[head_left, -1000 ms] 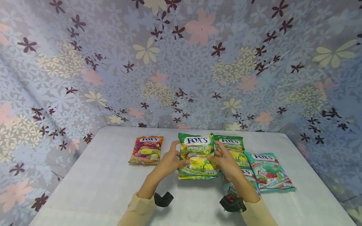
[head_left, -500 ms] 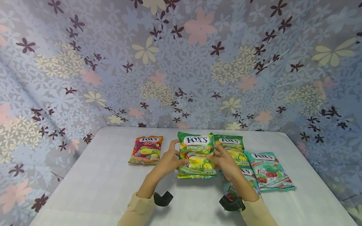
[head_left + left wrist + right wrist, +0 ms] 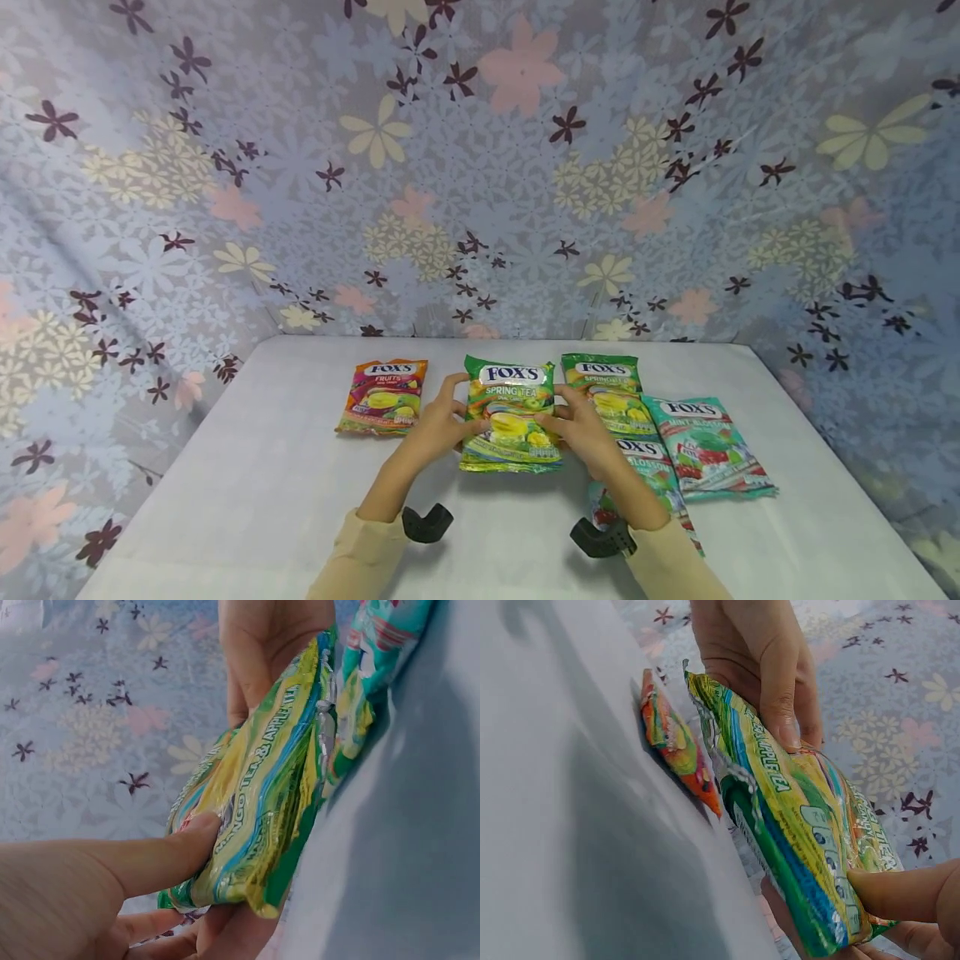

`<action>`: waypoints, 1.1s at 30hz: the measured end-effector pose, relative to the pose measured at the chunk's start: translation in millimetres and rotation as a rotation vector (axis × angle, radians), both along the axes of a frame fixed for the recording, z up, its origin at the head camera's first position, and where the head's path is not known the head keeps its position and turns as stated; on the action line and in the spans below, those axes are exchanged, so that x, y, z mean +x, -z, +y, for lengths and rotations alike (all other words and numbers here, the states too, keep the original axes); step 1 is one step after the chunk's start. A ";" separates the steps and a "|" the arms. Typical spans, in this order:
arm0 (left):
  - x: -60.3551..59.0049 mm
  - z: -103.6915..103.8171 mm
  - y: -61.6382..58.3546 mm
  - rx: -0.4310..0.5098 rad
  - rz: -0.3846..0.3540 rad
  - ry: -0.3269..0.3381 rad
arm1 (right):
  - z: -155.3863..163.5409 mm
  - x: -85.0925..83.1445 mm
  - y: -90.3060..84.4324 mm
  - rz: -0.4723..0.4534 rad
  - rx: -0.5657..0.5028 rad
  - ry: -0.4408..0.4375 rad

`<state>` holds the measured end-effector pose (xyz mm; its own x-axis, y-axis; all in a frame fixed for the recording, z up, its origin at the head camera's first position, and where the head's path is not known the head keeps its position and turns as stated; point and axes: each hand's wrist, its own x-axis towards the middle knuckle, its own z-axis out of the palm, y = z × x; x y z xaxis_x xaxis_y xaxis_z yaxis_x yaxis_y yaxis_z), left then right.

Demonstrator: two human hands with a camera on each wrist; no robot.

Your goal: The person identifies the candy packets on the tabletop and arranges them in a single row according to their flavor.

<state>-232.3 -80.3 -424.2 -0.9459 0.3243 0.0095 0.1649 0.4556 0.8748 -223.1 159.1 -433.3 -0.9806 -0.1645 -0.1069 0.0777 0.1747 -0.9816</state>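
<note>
A green and yellow candy bag (image 3: pixel 510 421), lettered Fox's Spring Tea, is held between both hands at the middle of the table. My left hand (image 3: pixel 441 423) grips its left side, thumb on the front and fingers behind. On the opposite side my right hand (image 3: pixel 583 427) pinches the bag the same way. Both wrist views show the bag's lower edge lifted off the white surface, with a thumb pressing its printed front. Just right of it lies a second Spring Tea bag (image 3: pixel 611 392), partly behind my right hand.
An orange and purple Fruits candy bag (image 3: pixel 382 398) lies to the left. Two teal Mint Blossom bags lie at right, one farther out (image 3: pixel 708 450), the other partly under my right forearm (image 3: pixel 656 475). A flowered cloth (image 3: pixel 465 167) rises behind the white table (image 3: pixel 247 492).
The whole scene shifts slightly left in the head view. The held bag has moved a little left, away from the second Spring Tea bag, with both hands keeping their hold.
</note>
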 end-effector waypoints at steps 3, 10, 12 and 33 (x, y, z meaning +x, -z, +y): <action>-3.1 -4.9 4.1 0.009 -0.029 -0.017 | -5.2 -4.0 1.3 0.002 0.018 -0.041; -11.8 -14.6 8.5 0.017 -0.050 -0.031 | -15.6 -18.1 6.4 0.029 0.138 -0.080; -14.7 -18.1 8.4 0.003 -0.046 -0.053 | -20.5 -23.1 6.4 0.032 0.163 -0.089; -41.2 -40.0 12.7 -0.105 -0.082 -0.170 | -62.4 -65.2 17.3 0.008 0.247 -0.087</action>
